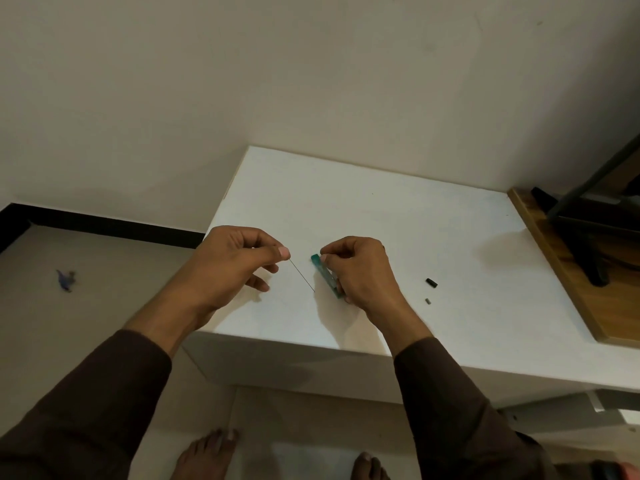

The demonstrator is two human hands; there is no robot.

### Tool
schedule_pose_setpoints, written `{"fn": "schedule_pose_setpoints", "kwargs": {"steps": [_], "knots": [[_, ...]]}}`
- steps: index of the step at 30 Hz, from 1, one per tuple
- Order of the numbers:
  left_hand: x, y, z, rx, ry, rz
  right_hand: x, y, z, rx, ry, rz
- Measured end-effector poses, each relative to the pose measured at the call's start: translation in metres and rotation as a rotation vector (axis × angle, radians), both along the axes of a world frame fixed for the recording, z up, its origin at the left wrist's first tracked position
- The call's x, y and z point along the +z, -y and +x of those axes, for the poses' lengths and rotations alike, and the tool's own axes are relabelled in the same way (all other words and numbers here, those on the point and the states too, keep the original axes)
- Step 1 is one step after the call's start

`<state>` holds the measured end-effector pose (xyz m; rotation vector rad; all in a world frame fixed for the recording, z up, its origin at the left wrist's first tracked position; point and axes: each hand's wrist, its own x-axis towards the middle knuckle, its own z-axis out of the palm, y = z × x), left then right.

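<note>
L hand (235, 265): thumb + forefinger pinch the top end of a thin rod (302, 276); other fingers loosely curled under, holding nothing.
R hand (360, 271): fingers curled round a green case (323, 273), thumb + forefinger at its top end, lower end tucked under the palm.
Thin rod: dark, straight, slants down twd the R. Lower tip just beside the case, close over the table (381, 209). Can't tell if the tip touches it.
Green case: see-through, long + flat, tilted, over the front-middle of the table. Can't tell if it rests on the top.
Hands: near each other, not touching, rod between them.
Black cap (431, 282): lies on the table, R of the R hand, apart from it.
Small dark bit (428, 301): just in front of the cap, also loose on the table.
Wooden board (568, 285): along the table's R edge, w/ a black stand (585, 237) on it.
Floor: blue scrap (65, 279) far L; bare feet (204, 455) below the table edge.
Sleeves: dark, reach to both wrists.
</note>
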<state>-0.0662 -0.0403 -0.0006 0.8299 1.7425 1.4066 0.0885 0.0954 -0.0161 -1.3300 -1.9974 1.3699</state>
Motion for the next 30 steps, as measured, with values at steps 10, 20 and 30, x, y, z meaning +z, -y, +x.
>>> {"fn": "schedule_pose_setpoints", "kwargs": {"steps": [10, 20, 30], "knots": [[0.003, -0.002, 0.002, -0.034, -0.015, 0.024, 0.03, 0.009, 0.027, 0.127, -0.166, -0.029], [0.014, -0.009, 0.018, -0.155, -0.008, 0.093, 0.044, 0.024, 0.044, 0.275, -0.189, -0.094], [-0.012, -0.041, 0.064, 0.033, -0.422, -0.041, 0.052, -0.007, 0.099, -0.029, -0.453, -0.198]]}}
